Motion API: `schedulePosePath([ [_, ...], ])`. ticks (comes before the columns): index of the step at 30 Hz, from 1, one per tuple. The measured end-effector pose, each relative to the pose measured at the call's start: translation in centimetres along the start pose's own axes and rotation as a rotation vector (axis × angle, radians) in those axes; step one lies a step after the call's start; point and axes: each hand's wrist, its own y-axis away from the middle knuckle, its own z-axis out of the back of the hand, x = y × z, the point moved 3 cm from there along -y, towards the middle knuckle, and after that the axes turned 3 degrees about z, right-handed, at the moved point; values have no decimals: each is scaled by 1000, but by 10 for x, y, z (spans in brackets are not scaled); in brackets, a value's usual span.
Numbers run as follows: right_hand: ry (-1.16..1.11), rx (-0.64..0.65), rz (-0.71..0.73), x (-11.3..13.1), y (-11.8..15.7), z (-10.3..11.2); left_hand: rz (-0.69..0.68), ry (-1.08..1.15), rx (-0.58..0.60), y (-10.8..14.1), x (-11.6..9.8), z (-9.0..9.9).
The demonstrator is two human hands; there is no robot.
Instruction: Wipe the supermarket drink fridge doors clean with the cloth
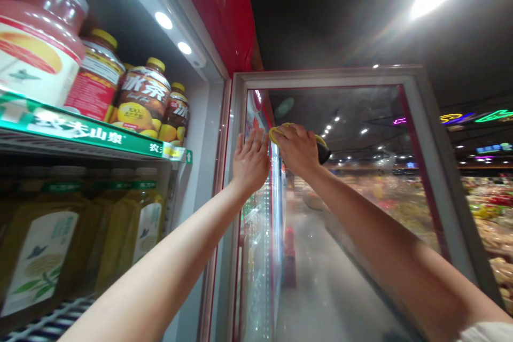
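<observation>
The glass door [348, 117] of a drinks fridge stands swung open in front of me. My left hand [252, 160] is stretched out with its palm toward the door, near the inner edge of its frame [328, 78]. Its fingers lie extended, and nothing shows in them. Just to the right, my right hand [297, 147] holds a yellow and dark cloth [323, 150] against the upper part of the glass. The fingers bend over the cloth and hide much of it.
On the fridge's upper shelf stand iced tea bottles [144, 93] and a large pink-red bottle [40, 48]. Several yellow-green bottles [146, 214] fill the shelf below. A green label strip [92, 131] edges the upper shelf. An aisle floor [320, 278] shows through the glass.
</observation>
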Motion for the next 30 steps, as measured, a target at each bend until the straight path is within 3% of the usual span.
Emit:
schedulePosePath([
  [3, -2, -34, -122, -19, -6, 4, -7, 3, 21, -1, -7, -3],
  [6, 2, -62, -266, -30, 7, 6, -8, 8, 20, 2, -8, -4],
  [9, -26, -20, -169, -25, 18, 2, -8, 14, 16, 6, -8, -6],
  [12, -58, -3, -49, -30, 9, 0, 1, 21, 16, 5, -12, -9],
  [15, -43, -44, -133, -53, 2, 6, 4, 43, -2, 5, -16, -12],
  [19, 42, -98, -310, -65, 28, 14, -4, 67, -16, 11, -17, -12],
  [23, 38, -27, -56, -57, 58, 15, -11, 94, -39, 12, -20, -14],
  [25, 20, -32, 10, -68, 63, 17, -34, 117, -48, 9, -25, -16],
  [30, 80, -170, -291, -110, 55, 24, -26, 161, -48, -1, -46, -29],
])
